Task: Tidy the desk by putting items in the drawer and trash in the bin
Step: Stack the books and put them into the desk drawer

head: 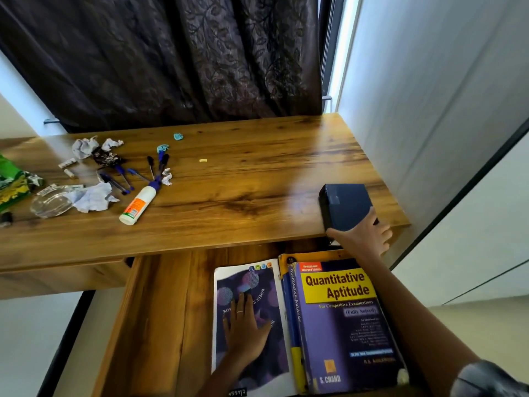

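A: Left hand (246, 325)?
B: Flat, fingers straight, pressing purple notebook (249, 316) inside open drawer (160, 325), beside Quantitative Aptitude book (343, 325).
A: Right hand (363, 233)?
B: Grasping dark blue box (343, 207) at desk (229, 196) front-right edge.
A: Rest?
B: Pens (134, 173), glue bottle (140, 203), crumpled paper (91, 197) far left on desk.

Glossy wood-grain desk (229, 196) and drawer (160, 310), matt dark box (343, 204), crumpled paper (91, 197), clear glass dish (51, 202), smooth plastic glue bottle (138, 203), patterned cloth curtain (171, 58).
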`<state>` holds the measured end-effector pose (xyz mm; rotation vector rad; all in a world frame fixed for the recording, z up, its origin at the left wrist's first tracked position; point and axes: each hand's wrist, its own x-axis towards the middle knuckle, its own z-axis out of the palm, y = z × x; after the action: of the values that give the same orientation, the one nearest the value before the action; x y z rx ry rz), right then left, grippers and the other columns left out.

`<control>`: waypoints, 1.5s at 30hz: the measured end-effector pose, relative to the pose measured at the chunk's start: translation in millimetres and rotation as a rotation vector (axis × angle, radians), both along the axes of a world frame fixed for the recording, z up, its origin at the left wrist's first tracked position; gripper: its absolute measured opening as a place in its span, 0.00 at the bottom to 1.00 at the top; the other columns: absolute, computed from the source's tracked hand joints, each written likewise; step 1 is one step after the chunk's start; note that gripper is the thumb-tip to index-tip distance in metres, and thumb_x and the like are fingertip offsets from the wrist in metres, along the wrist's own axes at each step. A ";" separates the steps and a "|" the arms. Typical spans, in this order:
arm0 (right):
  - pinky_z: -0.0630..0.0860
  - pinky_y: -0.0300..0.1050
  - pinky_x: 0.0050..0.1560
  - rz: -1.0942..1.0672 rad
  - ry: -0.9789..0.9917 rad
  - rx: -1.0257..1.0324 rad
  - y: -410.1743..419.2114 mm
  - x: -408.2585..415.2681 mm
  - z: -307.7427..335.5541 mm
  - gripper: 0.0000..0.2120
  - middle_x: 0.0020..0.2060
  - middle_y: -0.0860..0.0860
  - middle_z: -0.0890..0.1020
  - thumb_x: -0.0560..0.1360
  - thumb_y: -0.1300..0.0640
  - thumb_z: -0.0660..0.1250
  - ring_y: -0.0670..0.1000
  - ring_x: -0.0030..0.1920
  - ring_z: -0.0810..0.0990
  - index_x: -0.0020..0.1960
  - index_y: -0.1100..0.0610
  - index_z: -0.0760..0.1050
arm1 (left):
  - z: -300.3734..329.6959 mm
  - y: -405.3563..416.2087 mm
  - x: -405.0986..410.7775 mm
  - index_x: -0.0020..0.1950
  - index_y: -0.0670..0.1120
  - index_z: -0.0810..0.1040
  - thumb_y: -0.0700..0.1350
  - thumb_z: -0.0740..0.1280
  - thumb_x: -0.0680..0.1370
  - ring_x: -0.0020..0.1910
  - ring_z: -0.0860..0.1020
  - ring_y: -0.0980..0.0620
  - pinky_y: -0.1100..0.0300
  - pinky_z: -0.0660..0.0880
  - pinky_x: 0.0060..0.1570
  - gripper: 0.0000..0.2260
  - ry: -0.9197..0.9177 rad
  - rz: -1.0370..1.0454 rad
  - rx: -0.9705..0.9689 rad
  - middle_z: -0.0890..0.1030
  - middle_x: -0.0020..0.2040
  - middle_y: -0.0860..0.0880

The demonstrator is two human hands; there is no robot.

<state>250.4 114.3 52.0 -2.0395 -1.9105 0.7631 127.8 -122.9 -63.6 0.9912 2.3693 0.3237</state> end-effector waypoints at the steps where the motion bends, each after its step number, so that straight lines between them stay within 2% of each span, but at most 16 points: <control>1: 0.58 0.63 0.69 0.012 0.005 -0.010 -8.0 0.7 0.4 0.55 0.72 0.64 0.54 0.62 0.40 0.75 0.65 0.72 0.53 0.75 0.52 0.44 | 3.1 5.1 0.2 0.77 0.48 0.52 0.59 0.58 0.79 0.77 0.50 0.47 0.48 0.49 0.75 0.31 -0.025 0.040 0.027 0.52 0.78 0.49; 3: 0.58 0.63 0.68 0.040 0.038 -0.022 -25.8 1.5 1.4 0.54 0.72 0.63 0.55 0.62 0.41 0.76 0.65 0.72 0.54 0.75 0.51 0.45 | 17.3 16.8 0.9 0.74 0.49 0.61 0.57 0.59 0.79 0.74 0.60 0.47 0.49 0.59 0.72 0.26 -0.179 0.164 0.154 0.62 0.75 0.48; 6: 0.61 0.62 0.66 0.089 0.163 -0.038 -53.2 2.5 3.5 0.52 0.70 0.60 0.56 0.63 0.43 0.76 0.63 0.70 0.56 0.75 0.51 0.47 | 56.2 39.8 5.6 0.71 0.48 0.66 0.53 0.58 0.80 0.67 0.70 0.49 0.58 0.67 0.61 0.20 -0.642 0.290 0.378 0.71 0.67 0.52; 8: 0.68 0.56 0.61 0.087 0.325 -0.046 -67.2 6.1 3.9 0.48 0.67 0.59 0.61 0.65 0.48 0.76 0.60 0.67 0.62 0.74 0.52 0.50 | 80.4 57.0 8.2 0.69 0.48 0.67 0.53 0.57 0.81 0.64 0.73 0.47 0.56 0.68 0.58 0.18 -0.944 0.336 0.449 0.74 0.64 0.49; 10: 0.74 0.47 0.51 0.042 0.557 -0.089 -80.4 7.5 1.0 0.42 0.62 0.59 0.70 0.69 0.56 0.73 0.57 0.60 0.72 0.74 0.54 0.51 | 92.1 70.0 4.4 0.67 0.50 0.67 0.54 0.61 0.79 0.59 0.75 0.45 0.52 0.73 0.57 0.18 -1.140 0.441 0.495 0.75 0.61 0.47; 12: 0.78 0.46 0.46 0.070 0.641 -0.129 -92.8 3.5 -5.6 0.40 0.59 0.58 0.73 0.69 0.59 0.73 0.55 0.56 0.76 0.73 0.54 0.53 | 92.0 74.1 -3.3 0.66 0.48 0.68 0.53 0.66 0.77 0.54 0.76 0.47 0.54 0.77 0.51 0.20 -1.141 0.524 0.485 0.75 0.57 0.46; 16: 0.76 0.52 0.55 0.099 0.559 -0.160 -109.2 -9.7 -22.2 0.35 0.62 0.55 0.68 0.68 0.61 0.73 0.55 0.60 0.71 0.68 0.57 0.59 | 77.7 61.6 -12.1 0.65 0.47 0.72 0.54 0.69 0.75 0.54 0.77 0.50 0.54 0.79 0.49 0.22 -1.066 0.469 0.384 0.79 0.56 0.47; 18: 0.76 0.52 0.55 0.056 0.580 -0.162 -111.3 -9.7 -27.3 0.31 0.62 0.56 0.70 0.70 0.60 0.72 0.55 0.61 0.72 0.68 0.57 0.61 | 72.9 53.4 -10.6 0.62 0.49 0.72 0.56 0.68 0.75 0.56 0.77 0.48 0.53 0.79 0.51 0.19 -1.036 0.414 0.374 0.78 0.57 0.46; 22: 0.75 0.56 0.57 -0.011 0.524 -0.126 -110.2 -5.8 -31.9 0.28 0.62 0.54 0.68 0.71 0.51 0.71 0.54 0.61 0.70 0.66 0.54 0.63 | 73.5 34.4 -4.9 0.52 0.52 0.72 0.55 0.65 0.76 0.52 0.77 0.50 0.55 0.80 0.48 0.10 -1.093 0.380 0.375 0.77 0.52 0.47; 26: 0.77 0.46 0.43 -0.018 0.897 -0.390 -120.1 -12.5 -22.4 0.26 0.53 0.52 0.75 0.74 0.56 0.69 0.50 0.51 0.76 0.67 0.51 0.59 | 69.0 7.6 -8.3 0.53 0.52 0.72 0.55 0.64 0.77 0.53 0.78 0.48 0.56 0.80 0.45 0.09 -1.132 0.407 0.374 0.78 0.53 0.47; 32: 0.79 0.45 0.42 0.146 0.913 -0.503 -146.1 -33.9 -33.1 0.27 0.57 0.53 0.76 0.75 0.60 0.67 0.51 0.53 0.78 0.68 0.49 0.59 | 55.6 -34.9 -35.5 0.63 0.55 0.64 0.55 0.62 0.78 0.57 0.76 0.51 0.58 0.81 0.45 0.16 -1.015 0.256 0.317 0.74 0.60 0.50; 35: 0.79 0.41 0.41 0.344 0.774 -0.613 -159.7 -36.5 -44.7 0.27 0.57 0.50 0.74 0.75 0.62 0.66 0.47 0.53 0.77 0.67 0.48 0.57 | 39.2 -59.6 -38.1 0.68 0.53 0.60 0.54 0.61 0.79 0.58 0.74 0.53 0.58 0.79 0.51 0.20 -0.982 0.158 0.170 0.71 0.63 0.51; 38: 0.79 0.49 0.54 0.604 0.374 -0.655 -166.2 -34.6 -56.8 0.28 0.61 0.54 0.73 0.76 0.60 0.65 0.53 0.58 0.76 0.70 0.53 0.53 | 15.4 -81.5 -29.3 0.71 0.51 0.63 0.64 0.63 0.73 0.64 0.72 0.51 0.54 0.72 0.64 0.31 -0.753 0.024 -0.007 0.71 0.67 0.49; 40: 0.75 0.51 0.61 0.669 0.101 -0.591 -166.3 -36.7 -61.3 0.28 0.64 0.57 0.73 0.76 0.57 0.66 0.56 0.62 0.74 0.70 0.58 0.55 | 8.6 -88.9 -25.7 0.69 0.51 0.66 0.66 0.64 0.68 0.63 0.73 0.51 0.53 0.72 0.64 0.34 -0.690 0.056 -0.020 0.71 0.67 0.47; 43: 0.73 0.51 0.61 0.695 -0.170 -0.362 -167.5 -45.4 -58.8 0.28 0.65 0.58 0.71 0.74 0.52 0.68 0.58 0.64 0.72 0.68 0.60 0.60 | 15.5 -87.4 -28.6 0.70 0.51 0.64 0.60 0.65 0.73 0.65 0.70 0.50 0.57 0.69 0.66 0.28 -0.640 0.093 0.053 0.67 0.69 0.49; 45: 0.72 0.53 0.63 0.724 -0.235 -0.181 -167.0 -54.5 -53.1 0.32 0.67 0.58 0.67 0.74 0.50 0.68 0.59 0.67 0.68 0.71 0.57 0.57 | 20.1 -82.2 -32.6 0.74 0.49 0.59 0.54 0.64 0.77 0.69 0.66 0.49 0.58 0.66 0.66 0.27 -0.605 0.089 0.088 0.65 0.70 0.49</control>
<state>195.9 -52.7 -1.1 -1.5484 -2.8621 0.8909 95.1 -205.1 -43.5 0.6966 1.8576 0.6634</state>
